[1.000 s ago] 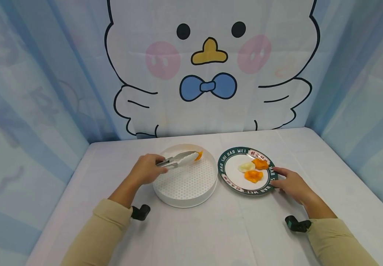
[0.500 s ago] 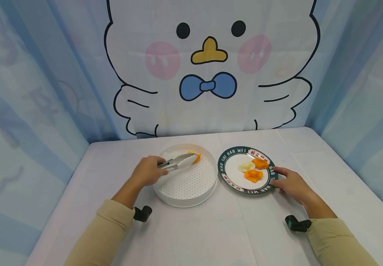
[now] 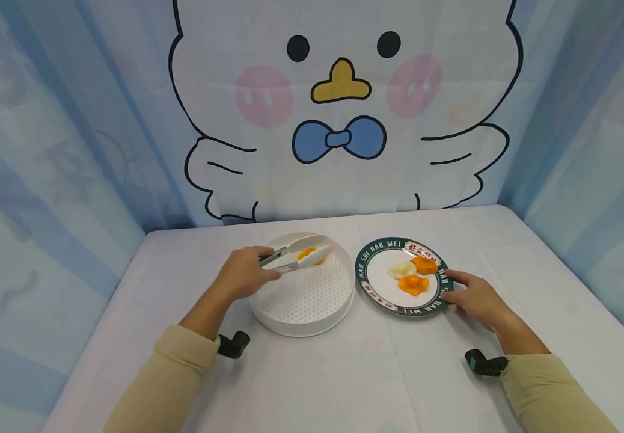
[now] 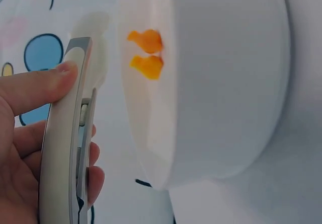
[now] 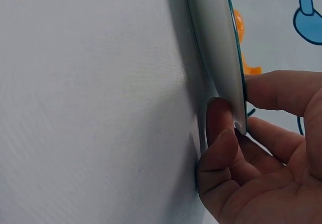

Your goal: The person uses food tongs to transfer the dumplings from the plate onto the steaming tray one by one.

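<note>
My left hand point(image 3: 246, 273) grips a pair of kitchen tongs point(image 3: 312, 255) with pale tips, which reach over a round white steamer-like tray point(image 3: 300, 329) with a dotted base. In the head view the tong arms stand spread, with a yellow dumpling-like piece point(image 3: 305, 252) between them. The left wrist view shows two pieces inside the tray, an orange piece point(image 4: 146, 41) beside the yellow one, both apart from the tongs. My right hand point(image 3: 474, 299) pinches the right rim of a green-edged plate point(image 3: 367, 282), fingers under it in the right wrist view.
On the plate lie two orange dumpling-like pieces point(image 3: 413, 285) and a pale yellow piece point(image 3: 401, 270). A white cloth covers the table point(image 3: 344, 379). Behind it hangs a curtain point(image 3: 339, 186) with a cartoon print, and blue curtains flank both sides.
The tong arms were close together at the orange piece and now stand spread apart. A yellow piece has come into view between them. The right hand and plate stay put.
</note>
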The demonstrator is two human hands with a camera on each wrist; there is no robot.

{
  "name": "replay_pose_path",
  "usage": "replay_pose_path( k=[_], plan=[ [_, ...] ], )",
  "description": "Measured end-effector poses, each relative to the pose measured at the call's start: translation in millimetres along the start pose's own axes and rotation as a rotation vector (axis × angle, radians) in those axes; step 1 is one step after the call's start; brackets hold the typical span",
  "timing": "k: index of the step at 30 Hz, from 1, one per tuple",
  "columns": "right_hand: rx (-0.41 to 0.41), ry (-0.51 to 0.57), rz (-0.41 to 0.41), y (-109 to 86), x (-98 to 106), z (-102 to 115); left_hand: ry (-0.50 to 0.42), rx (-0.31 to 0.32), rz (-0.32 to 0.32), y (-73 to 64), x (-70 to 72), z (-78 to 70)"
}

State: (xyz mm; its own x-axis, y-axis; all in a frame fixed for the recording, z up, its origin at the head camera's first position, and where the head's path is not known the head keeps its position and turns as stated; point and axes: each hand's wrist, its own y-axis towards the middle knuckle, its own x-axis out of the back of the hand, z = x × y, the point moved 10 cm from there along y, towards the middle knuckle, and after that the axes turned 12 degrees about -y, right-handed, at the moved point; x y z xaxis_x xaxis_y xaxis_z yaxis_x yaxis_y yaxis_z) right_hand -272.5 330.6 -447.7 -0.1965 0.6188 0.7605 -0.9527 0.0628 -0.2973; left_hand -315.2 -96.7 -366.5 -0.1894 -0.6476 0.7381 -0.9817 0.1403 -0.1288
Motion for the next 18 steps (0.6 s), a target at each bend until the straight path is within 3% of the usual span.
replay_pose_path(
  k=[8, 13, 18],
  plan=[
    [-0.004, 0.016, 0.002, 0.8, 0, -1, -0.042, -0.075, 0.053, -7.1, -21.0, -35.1],
    [0.003, 0.022, 0.002, 1.3, 0, -2, -0.006, -0.186, 0.089, -6.8, -43.0, -59.4],
    [0.007, 0.022, 0.002, 2.1, -1, -3, -0.014, -0.234, 0.152, -4.7, -68.3, -79.5]
  ],
)
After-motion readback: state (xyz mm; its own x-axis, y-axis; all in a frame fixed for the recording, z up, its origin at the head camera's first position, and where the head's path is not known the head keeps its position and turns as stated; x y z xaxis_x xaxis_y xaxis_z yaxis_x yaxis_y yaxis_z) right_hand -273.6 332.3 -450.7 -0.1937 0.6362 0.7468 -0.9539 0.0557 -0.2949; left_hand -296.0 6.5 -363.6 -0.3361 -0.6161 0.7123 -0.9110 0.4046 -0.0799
